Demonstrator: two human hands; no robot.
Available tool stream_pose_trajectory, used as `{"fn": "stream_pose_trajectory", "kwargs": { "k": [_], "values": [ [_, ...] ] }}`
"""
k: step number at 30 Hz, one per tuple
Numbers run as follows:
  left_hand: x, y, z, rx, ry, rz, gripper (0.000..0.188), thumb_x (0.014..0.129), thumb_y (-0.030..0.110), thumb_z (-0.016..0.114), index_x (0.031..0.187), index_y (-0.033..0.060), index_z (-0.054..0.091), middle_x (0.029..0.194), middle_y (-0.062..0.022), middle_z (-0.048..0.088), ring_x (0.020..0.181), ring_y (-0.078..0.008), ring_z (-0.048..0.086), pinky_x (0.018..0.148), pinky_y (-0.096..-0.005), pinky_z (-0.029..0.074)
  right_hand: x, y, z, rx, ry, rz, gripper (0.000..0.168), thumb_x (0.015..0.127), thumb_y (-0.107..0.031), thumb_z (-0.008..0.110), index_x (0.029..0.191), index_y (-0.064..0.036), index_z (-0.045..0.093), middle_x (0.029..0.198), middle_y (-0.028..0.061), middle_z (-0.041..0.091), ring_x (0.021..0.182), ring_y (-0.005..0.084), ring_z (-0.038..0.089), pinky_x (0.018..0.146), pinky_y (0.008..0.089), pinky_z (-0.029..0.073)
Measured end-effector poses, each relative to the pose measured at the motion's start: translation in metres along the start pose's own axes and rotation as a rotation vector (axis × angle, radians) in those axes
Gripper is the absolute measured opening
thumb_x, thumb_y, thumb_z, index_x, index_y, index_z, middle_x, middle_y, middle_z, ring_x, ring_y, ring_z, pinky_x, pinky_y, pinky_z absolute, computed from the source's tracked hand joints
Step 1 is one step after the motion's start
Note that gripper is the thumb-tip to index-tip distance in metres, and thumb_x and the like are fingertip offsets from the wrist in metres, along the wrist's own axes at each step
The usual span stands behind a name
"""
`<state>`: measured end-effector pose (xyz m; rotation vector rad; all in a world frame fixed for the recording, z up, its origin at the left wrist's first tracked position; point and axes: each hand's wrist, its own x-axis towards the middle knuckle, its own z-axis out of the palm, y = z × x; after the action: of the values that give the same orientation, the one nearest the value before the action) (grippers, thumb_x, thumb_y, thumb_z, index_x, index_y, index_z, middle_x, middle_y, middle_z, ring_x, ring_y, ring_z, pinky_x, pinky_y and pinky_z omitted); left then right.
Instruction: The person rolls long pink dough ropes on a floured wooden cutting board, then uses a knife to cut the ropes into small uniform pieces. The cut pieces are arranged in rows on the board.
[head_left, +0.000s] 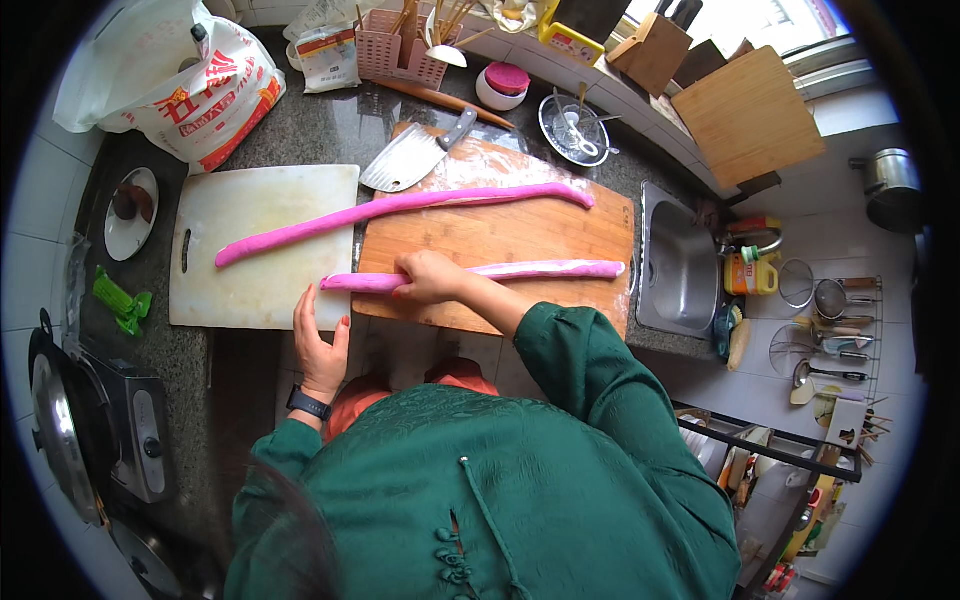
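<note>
Two long pink dough ropes lie across the boards. My right hand (431, 277) is closed around the near rope (540, 270) toward its left end, over the wooden cutting board (495, 232). White streaks of flour or paler dough run along that rope's right half. My left hand (321, 349), with a dark watch on its wrist, is by the rope's left tip at the front edge of the white plastic cutting board (262, 292). Its thumb stands apart from its fingers and it holds nothing. Farther back, the far dough rope (405, 201) spans both boards, slanting down to the left.
A Chinese cleaver (405, 159) lies on the wooden board's floured back corner. Behind are a wooden rolling pin (450, 105), a white bowl (499, 91) with pink contents and a metal bowl (574, 131) of utensils. A steel sink (679, 262) borders the right; a gas stove (139, 427) stands left.
</note>
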<state>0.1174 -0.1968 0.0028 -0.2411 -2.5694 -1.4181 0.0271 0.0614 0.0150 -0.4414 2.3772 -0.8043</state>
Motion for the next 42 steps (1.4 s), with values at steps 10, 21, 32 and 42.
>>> {"fn": "stream_pose_trajectory", "kwargs": {
  "k": [10, 21, 32, 42],
  "values": [
    [0.048, 0.068, 0.151, -0.442, -0.556, 0.140, 0.098, 0.076, 0.035, 0.090, 0.151, 0.0020, 0.037, 0.130, -0.0215, 0.060, 0.119, -0.0334, 0.060, 0.105, -0.0412, 0.048, -0.106, -0.075, -0.159, 1.474, 0.185, -0.179, 0.039, 0.088, -0.019, 0.076, 0.119, -0.004, 0.058, 0.094, 0.0105, 0.065, 0.080, 0.0164, 0.064, 0.070, 0.0317, 0.055],
    [0.135, 0.086, 0.048, -0.289, -0.582, 0.183, 0.027, 0.079, 0.019, 0.086, 0.094, 0.0047, 0.069, 0.082, -0.0073, 0.070, 0.076, -0.0162, 0.065, 0.071, -0.0320, 0.051, -0.242, -0.077, -0.242, 1.675, 0.788, -0.755, 0.028, 0.099, -0.025, 0.068, 0.100, 0.001, 0.058, 0.088, 0.0082, 0.061, 0.083, 0.0194, 0.058, 0.084, 0.0355, 0.047],
    [0.100, -0.034, -0.010, 0.519, -0.634, 0.176, 0.050, 0.079, 0.048, 0.079, 0.108, 0.0096, 0.064, 0.106, -0.0149, 0.068, 0.101, -0.0365, 0.064, 0.088, -0.0487, 0.051, -0.186, 0.157, 0.004, 0.354, 1.223, 0.530, 0.018, 0.092, -0.016, 0.074, 0.084, -0.001, 0.069, 0.068, 0.0049, 0.066, 0.065, 0.0113, 0.061, 0.062, 0.0300, 0.050],
    [0.040, 0.036, 0.107, 0.461, -0.491, 0.336, 0.063, 0.096, 0.040, 0.063, 0.151, 0.0137, 0.049, 0.158, -0.0182, 0.041, 0.147, -0.0386, 0.036, 0.118, -0.0601, 0.024, -0.097, 0.050, 0.061, -0.351, 0.668, 0.025, 0.061, 0.095, -0.043, 0.062, 0.149, -0.017, 0.050, 0.153, 0.0118, 0.049, 0.143, 0.0361, 0.041, 0.117, 0.0533, 0.030]
  ]
}}
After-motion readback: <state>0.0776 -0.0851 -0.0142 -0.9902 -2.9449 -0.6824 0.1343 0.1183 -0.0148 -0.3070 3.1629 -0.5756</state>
